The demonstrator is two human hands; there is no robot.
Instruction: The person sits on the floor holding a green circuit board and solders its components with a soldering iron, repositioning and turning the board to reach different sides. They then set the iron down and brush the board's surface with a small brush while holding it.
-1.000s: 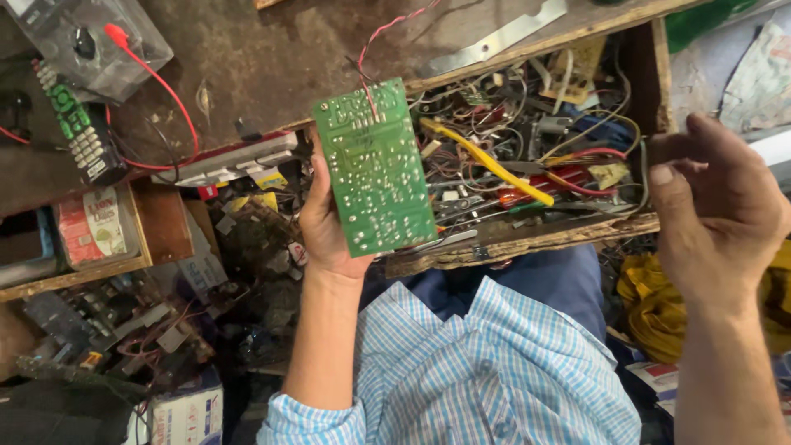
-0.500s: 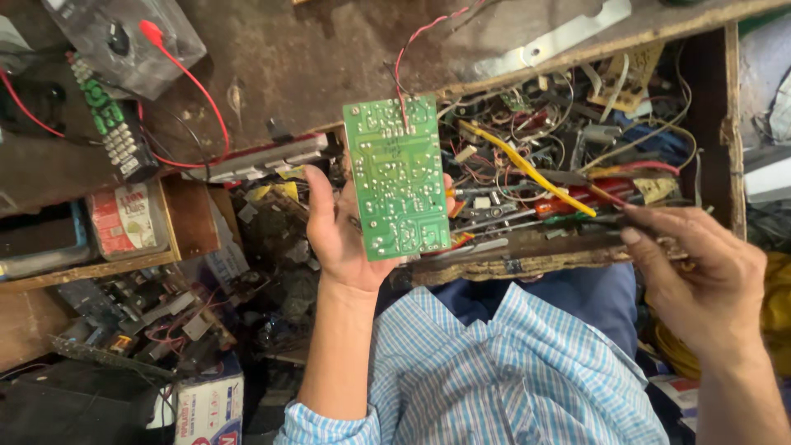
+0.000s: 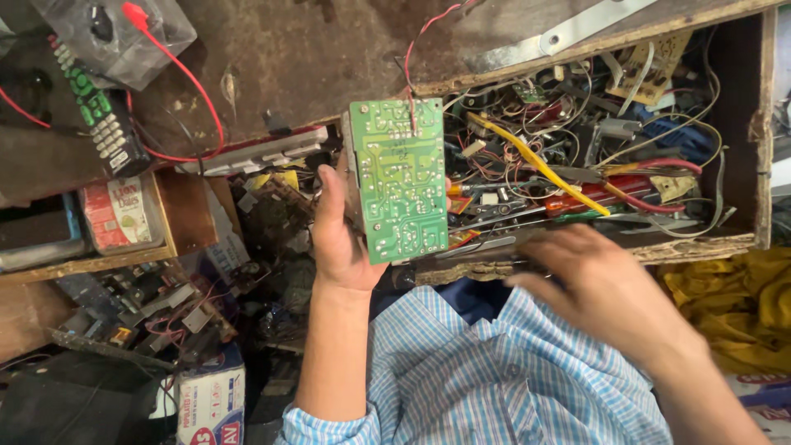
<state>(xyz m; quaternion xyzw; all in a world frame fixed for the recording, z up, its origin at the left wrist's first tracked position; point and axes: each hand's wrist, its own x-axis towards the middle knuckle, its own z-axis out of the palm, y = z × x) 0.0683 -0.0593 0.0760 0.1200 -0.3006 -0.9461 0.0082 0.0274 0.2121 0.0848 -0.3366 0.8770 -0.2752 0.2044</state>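
Over cluttered drawer (image 3: 741,241), left hand (image 3: 339,239) grips circuit board (image 3: 400,178), seemingly upright

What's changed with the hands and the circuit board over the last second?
The right hand dropped from raised at the right side and swung leftward, now blurred at the front edge of the wooden drawer. The left hand kept its grip on the green circuit board, which stays over the drawer's left end, red wire attached.

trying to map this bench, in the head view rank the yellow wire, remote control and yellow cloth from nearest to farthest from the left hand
From the left hand:
1. Yellow wire, in the wooden drawer, just past the green circuit board that hand holds.
2. Remote control, up on the benchtop, far corner.
3. Yellow cloth, on the opposite side, below the drawer.
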